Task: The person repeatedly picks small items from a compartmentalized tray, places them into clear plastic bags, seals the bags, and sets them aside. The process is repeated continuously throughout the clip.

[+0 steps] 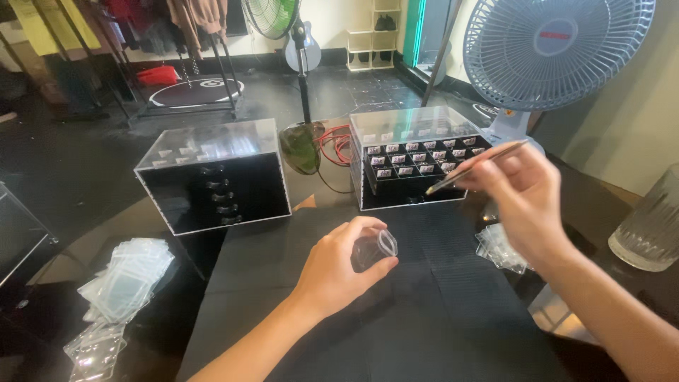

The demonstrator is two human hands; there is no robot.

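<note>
A dark table (453, 311) covered with a black ribbed mat fills the foreground of a dim room, with a clothes rack (177, 42) and a green standing fan (272, 18) at 11 o'clock. The left hand (339, 269), at centre, curls its fingers around a small clear plastic zip bag (375, 249), thumb and forefinger pinching its open mouth. The right hand (527, 194), at 3 o'clock, pinches slim metal tweezers (475, 167), whose tips point toward a clear-lidded compartment box (414, 155) at 1 o'clock, its black cells holding small labelled items. A second black acrylic box with drawers (216, 177) stands at 10 o'clock. Stacks of clear bags (124, 279) lie at 8 o'clock, more bags (498, 247) just beside the right wrist. A grey desk fan (559, 49) stands at 2 o'clock, a ribbed glass (651, 223) at 3 o'clock.
</note>
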